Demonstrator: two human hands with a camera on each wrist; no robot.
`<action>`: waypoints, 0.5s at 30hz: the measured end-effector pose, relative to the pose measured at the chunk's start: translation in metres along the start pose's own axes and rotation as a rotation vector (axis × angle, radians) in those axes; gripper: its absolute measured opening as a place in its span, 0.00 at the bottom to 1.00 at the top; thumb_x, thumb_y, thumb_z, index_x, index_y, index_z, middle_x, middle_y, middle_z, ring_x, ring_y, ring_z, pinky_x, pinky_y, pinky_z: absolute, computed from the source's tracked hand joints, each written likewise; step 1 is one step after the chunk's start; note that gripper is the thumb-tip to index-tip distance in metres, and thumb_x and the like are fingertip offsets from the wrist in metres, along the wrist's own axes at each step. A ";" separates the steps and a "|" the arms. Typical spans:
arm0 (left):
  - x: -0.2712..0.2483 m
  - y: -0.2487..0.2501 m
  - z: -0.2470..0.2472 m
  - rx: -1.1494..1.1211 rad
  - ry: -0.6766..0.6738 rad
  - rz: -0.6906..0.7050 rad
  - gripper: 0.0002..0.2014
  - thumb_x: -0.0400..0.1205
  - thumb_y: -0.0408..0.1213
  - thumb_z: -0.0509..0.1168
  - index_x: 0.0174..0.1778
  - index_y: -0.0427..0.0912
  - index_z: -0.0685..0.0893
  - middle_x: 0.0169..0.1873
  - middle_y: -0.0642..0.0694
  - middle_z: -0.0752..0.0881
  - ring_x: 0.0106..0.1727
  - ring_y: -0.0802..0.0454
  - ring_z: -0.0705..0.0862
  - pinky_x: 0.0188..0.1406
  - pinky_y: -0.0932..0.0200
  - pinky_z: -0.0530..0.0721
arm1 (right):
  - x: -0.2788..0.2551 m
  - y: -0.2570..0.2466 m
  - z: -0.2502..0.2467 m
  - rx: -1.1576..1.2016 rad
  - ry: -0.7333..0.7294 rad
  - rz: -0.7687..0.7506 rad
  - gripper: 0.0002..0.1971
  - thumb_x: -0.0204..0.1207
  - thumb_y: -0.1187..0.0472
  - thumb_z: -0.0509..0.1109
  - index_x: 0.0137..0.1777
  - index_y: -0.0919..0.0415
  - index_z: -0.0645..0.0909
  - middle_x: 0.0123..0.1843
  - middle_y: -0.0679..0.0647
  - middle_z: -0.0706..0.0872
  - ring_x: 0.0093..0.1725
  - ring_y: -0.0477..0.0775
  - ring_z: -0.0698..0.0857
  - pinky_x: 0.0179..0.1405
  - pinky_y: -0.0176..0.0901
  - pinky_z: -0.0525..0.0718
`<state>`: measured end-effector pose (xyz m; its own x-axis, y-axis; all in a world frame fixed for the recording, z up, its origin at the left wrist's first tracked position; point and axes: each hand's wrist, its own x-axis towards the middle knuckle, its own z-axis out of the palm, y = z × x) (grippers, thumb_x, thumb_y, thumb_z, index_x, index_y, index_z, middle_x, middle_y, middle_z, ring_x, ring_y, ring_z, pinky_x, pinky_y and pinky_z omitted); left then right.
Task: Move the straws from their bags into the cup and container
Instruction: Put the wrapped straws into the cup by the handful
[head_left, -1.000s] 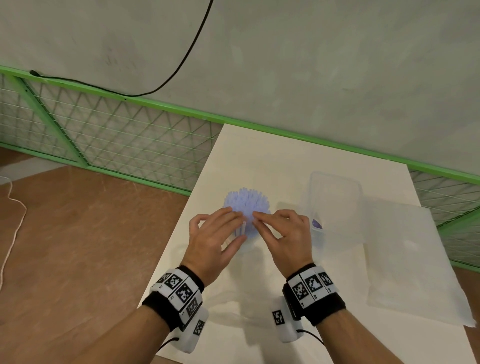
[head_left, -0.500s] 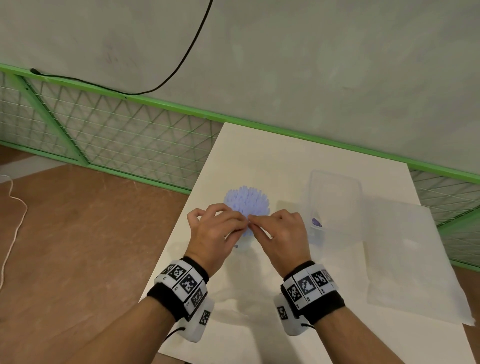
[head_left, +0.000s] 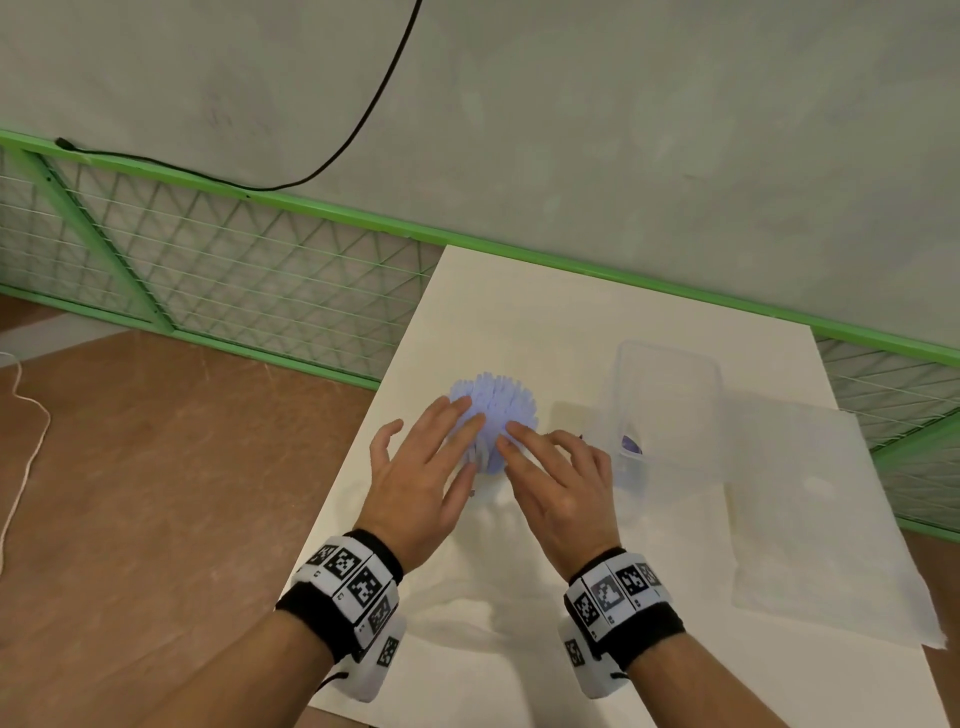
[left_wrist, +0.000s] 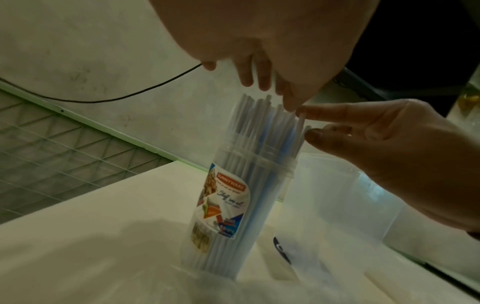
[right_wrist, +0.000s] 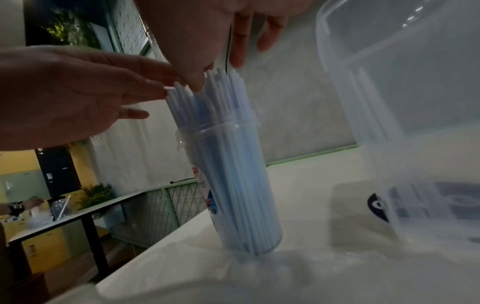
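Fingers of the left hand (head_left: 421, 478) lie straight and spread, tips resting on top of the straws (head_left: 496, 402) without any grip. Those pale blue straws stand upright, packed in a tall clear cup (left_wrist: 235, 207) with a printed label, on the white counter (head_left: 519, 322). Beside them the right hand (head_left: 558, 486) also reaches in with extended fingers, fingertips touching the straw tips, pinching nothing. Further right stands a clear container (head_left: 670, 410), and past it a flat plastic bag (head_left: 821, 519) lies on the counter.
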<state>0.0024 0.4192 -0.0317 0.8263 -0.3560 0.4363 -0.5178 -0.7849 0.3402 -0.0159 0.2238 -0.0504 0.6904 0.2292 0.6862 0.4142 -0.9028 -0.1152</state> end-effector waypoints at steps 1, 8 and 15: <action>-0.003 -0.001 0.001 0.039 -0.070 0.001 0.25 0.85 0.45 0.58 0.80 0.52 0.71 0.81 0.54 0.68 0.83 0.56 0.64 0.77 0.42 0.59 | -0.002 -0.001 0.000 -0.012 -0.025 -0.005 0.20 0.75 0.65 0.75 0.66 0.49 0.85 0.71 0.43 0.83 0.56 0.59 0.85 0.52 0.56 0.78; -0.006 -0.001 -0.002 0.153 -0.233 0.036 0.30 0.83 0.45 0.56 0.84 0.49 0.63 0.85 0.52 0.60 0.85 0.54 0.59 0.79 0.37 0.58 | -0.007 -0.008 -0.008 0.030 -0.077 0.072 0.22 0.75 0.63 0.73 0.70 0.52 0.83 0.76 0.44 0.79 0.64 0.53 0.82 0.57 0.56 0.77; -0.020 0.007 0.000 0.165 -0.242 0.073 0.35 0.81 0.43 0.58 0.86 0.49 0.57 0.86 0.51 0.57 0.86 0.54 0.56 0.78 0.35 0.58 | -0.010 -0.006 -0.010 -0.010 -0.203 0.099 0.31 0.73 0.63 0.70 0.78 0.49 0.74 0.80 0.39 0.71 0.70 0.55 0.79 0.61 0.56 0.73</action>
<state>-0.0172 0.4210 -0.0381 0.8275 -0.5091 0.2369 -0.5509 -0.8177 0.1672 -0.0311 0.2239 -0.0495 0.8332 0.2070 0.5128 0.3334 -0.9278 -0.1673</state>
